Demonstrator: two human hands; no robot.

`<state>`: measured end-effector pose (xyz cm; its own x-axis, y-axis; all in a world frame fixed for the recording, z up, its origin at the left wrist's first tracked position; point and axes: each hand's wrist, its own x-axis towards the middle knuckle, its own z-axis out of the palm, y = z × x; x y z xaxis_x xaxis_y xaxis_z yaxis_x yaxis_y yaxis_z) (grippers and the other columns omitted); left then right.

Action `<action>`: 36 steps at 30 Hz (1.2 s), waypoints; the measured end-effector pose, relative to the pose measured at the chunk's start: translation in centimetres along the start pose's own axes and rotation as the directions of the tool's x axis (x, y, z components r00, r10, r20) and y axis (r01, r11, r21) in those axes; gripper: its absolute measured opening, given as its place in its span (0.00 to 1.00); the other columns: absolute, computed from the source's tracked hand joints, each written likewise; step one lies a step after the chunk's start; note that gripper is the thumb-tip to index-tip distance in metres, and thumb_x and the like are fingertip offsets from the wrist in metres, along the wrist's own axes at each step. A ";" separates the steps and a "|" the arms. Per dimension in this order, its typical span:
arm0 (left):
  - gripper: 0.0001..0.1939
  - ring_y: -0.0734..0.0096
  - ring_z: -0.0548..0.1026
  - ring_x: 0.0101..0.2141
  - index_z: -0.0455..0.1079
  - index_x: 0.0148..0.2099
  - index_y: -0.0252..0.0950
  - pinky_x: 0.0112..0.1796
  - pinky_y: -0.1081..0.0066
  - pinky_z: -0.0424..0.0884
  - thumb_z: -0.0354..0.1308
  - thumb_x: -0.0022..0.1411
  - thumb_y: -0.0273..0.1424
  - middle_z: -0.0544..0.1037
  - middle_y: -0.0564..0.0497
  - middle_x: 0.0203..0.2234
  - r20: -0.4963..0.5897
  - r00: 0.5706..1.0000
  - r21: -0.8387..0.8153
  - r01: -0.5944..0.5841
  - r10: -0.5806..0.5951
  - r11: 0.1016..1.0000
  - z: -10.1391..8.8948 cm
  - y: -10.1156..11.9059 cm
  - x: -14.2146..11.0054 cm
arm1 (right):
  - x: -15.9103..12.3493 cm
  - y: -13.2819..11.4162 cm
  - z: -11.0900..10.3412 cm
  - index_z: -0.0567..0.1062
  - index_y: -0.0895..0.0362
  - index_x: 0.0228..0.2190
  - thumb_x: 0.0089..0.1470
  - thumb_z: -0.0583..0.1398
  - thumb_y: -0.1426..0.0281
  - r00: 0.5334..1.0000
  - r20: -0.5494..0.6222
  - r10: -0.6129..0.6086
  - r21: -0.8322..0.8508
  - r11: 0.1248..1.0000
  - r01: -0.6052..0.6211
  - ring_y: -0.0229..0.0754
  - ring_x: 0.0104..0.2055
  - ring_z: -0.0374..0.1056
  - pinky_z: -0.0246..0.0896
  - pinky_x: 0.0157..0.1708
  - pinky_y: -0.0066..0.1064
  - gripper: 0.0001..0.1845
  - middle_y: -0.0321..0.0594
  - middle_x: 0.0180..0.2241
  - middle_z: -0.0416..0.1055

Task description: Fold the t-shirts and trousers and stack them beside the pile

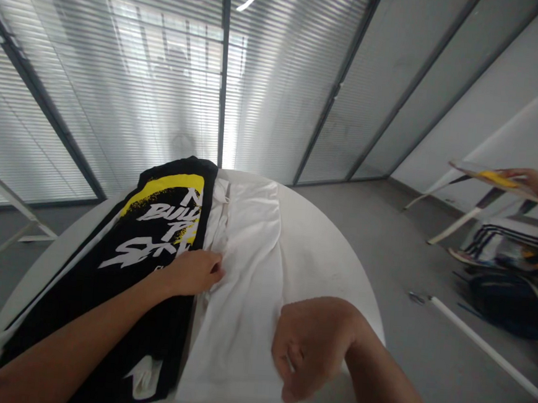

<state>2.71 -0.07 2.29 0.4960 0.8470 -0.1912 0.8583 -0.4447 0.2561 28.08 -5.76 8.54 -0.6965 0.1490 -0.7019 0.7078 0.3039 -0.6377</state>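
A white garment (249, 274), folded into a long strip, lies on a round white table (330, 256). Left of it is a folded black T-shirt (96, 318) with yellow and white print. My left hand (195, 273) is closed, its fingertips pinching the white garment's left edge beside the black T-shirt. At the white garment's lower right edge, my right hand (313, 345) is curled closed. Its fingertips are partly hidden, and whether cloth is between them is unclear. Bunched white cloth (218, 213) shows along the strip's left side.
Glass partitions with blinds (165, 94) stand behind the table. At right, another person's hand (529, 181) touches something yellow (499, 178) on another table (467, 169). A dark bag (507, 301) and a white pole (485, 349) are on the floor.
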 end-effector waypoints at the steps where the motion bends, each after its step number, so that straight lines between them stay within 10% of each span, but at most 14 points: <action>1: 0.19 0.60 0.77 0.35 0.69 0.35 0.38 0.33 0.68 0.64 0.44 0.66 0.44 0.79 0.45 0.32 -0.011 0.999 0.013 0.032 -0.032 0.999 0.1 0.1 0.1 | -0.1 0.1 -0.2 0.73 0.57 0.24 0.48 0.62 0.57 1.000 0.009 -0.018 0.060 0.998 0.017 0.35 0.26 0.69 0.59 0.29 0.24 0.15 0.32 0.21 0.71; 4: 0.23 0.57 0.77 0.35 0.70 0.39 0.38 0.33 0.66 0.65 0.40 0.67 0.47 0.79 0.44 0.32 -0.067 0.985 0.008 0.161 -0.160 0.987 0.7 0.3 0.3 | 0.5 0.4 -0.7 0.74 0.57 0.31 0.55 0.57 0.60 0.965 -0.262 -0.031 0.077 0.996 0.054 0.36 0.28 0.70 0.59 0.29 0.24 0.13 0.35 0.27 0.74; 7: 0.19 0.57 0.77 0.37 0.70 0.40 0.39 0.34 0.66 0.65 0.44 0.65 0.46 0.80 0.44 0.34 -0.068 0.976 -0.020 0.206 -0.207 0.978 1.0 0.2 0.4 | 2.1 1.2 -1.2 0.74 0.56 0.34 0.59 0.54 0.64 0.725 -0.688 0.008 -0.149 0.977 -0.152 0.39 0.32 0.70 0.56 0.32 0.27 0.11 0.39 0.30 0.75; 9: 0.15 0.58 0.77 0.37 0.70 0.37 0.39 0.34 0.67 0.64 0.48 0.64 0.43 0.80 0.46 0.34 -0.038 0.982 -0.032 0.183 -0.185 0.983 0.9 -0.1 0.5 | 3.2 2.1 -1.5 0.73 0.55 0.32 0.57 0.56 0.64 0.641 -0.768 0.009 -0.235 0.927 -0.294 0.41 0.34 0.69 0.53 0.32 0.28 0.09 0.39 0.31 0.75; 19: 0.19 0.63 0.76 0.34 0.70 0.43 0.40 0.32 0.70 0.62 0.47 0.64 0.46 0.79 0.48 0.32 -0.087 0.966 -0.191 0.222 -0.242 0.956 1.6 0.0 0.9 | 3.6 3.8 -1.2 0.75 0.56 0.23 0.47 0.62 0.68 0.882 -0.472 0.011 -0.284 0.945 -0.163 0.36 0.25 0.66 0.48 0.23 0.26 0.05 0.34 0.24 0.74; 22: 0.12 0.66 0.75 0.33 0.69 0.32 0.39 0.30 0.72 0.60 0.51 0.61 0.39 0.78 0.50 0.31 -0.057 0.987 -0.223 0.137 -0.153 0.965 1.7 -0.1 0.9 | 4.0 3.4 -1.3 0.75 0.56 0.25 0.53 0.58 0.66 0.823 -0.564 -0.061 -0.339 0.927 -0.163 0.37 0.26 0.66 0.50 0.26 0.27 0.09 0.36 0.24 0.74; 26: 0.11 0.73 0.69 0.22 0.63 0.24 0.36 0.24 0.74 0.58 0.51 0.57 0.34 0.71 0.53 0.19 0.051 0.996 -0.385 0.093 -0.079 0.918 1.0 -0.5 0.9 | 4.9 3.2 -1.7 0.74 0.55 0.39 0.61 0.52 0.69 0.554 -0.814 -0.175 -0.337 0.919 -0.205 0.41 0.37 0.68 0.57 0.37 0.30 0.11 0.40 0.35 0.74; 28: 0.11 0.75 0.65 0.17 0.61 0.26 0.37 0.20 0.74 0.56 0.47 0.59 0.34 0.69 0.55 0.16 0.142 0.980 -0.524 0.196 -0.142 0.829 0.7 -0.6 1.1 | 5.5 3.5 -1.8 0.72 0.56 0.43 0.60 0.52 0.71 0.492 -0.837 -0.240 -0.377 0.904 -0.200 0.43 0.43 0.66 0.58 0.45 0.33 0.12 0.43 0.41 0.73; 36: 0.10 0.71 0.72 0.15 0.58 0.40 0.37 0.12 0.79 0.54 0.52 0.56 0.32 0.70 0.58 0.16 0.387 0.917 -0.691 0.354 -0.091 0.630 0.8 -0.3 0.9 | 6.1 4.4 -1.5 0.73 0.57 0.45 0.54 0.56 0.73 0.591 -0.759 -0.274 -0.428 0.894 -0.135 0.44 0.46 0.66 0.58 0.48 0.33 0.15 0.46 0.44 0.70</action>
<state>3.02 0.62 1.22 0.4282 0.7046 -0.5658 0.6256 0.2208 0.7483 26.76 -2.08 1.94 -0.6951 0.7189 0.0002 0.6761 0.6539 -0.3394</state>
